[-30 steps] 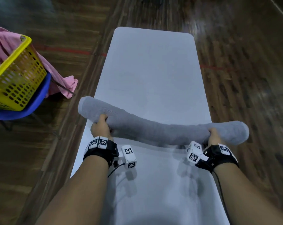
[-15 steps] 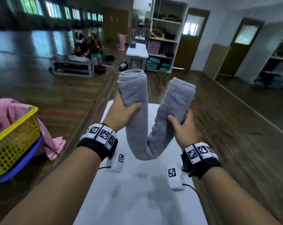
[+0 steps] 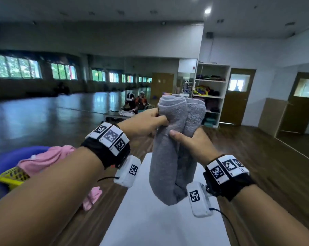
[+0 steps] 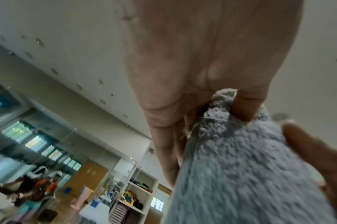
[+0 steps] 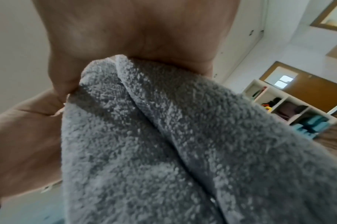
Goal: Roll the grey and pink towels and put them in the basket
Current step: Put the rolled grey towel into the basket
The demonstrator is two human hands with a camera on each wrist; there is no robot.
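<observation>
Grey towel [image 3: 169,153] now doubled upright, both hands [image 3: 192,142] gripping it

Rolled grey towel [image 3: 169,157] doubled upright, both ends up; pink towel [image 3: 43,158] draped over yellow basket [image 3: 11,176] at nine o'clock.

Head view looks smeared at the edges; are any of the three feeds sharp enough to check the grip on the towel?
Head view: floor and forearms streak with motion blur, but the towel, left hand and right hand read clearly. Left wrist view: soft, background blurred, fingers pinching pile still legible. Right wrist view: the sharpest on the towel's pile, palm dim.
</observation>
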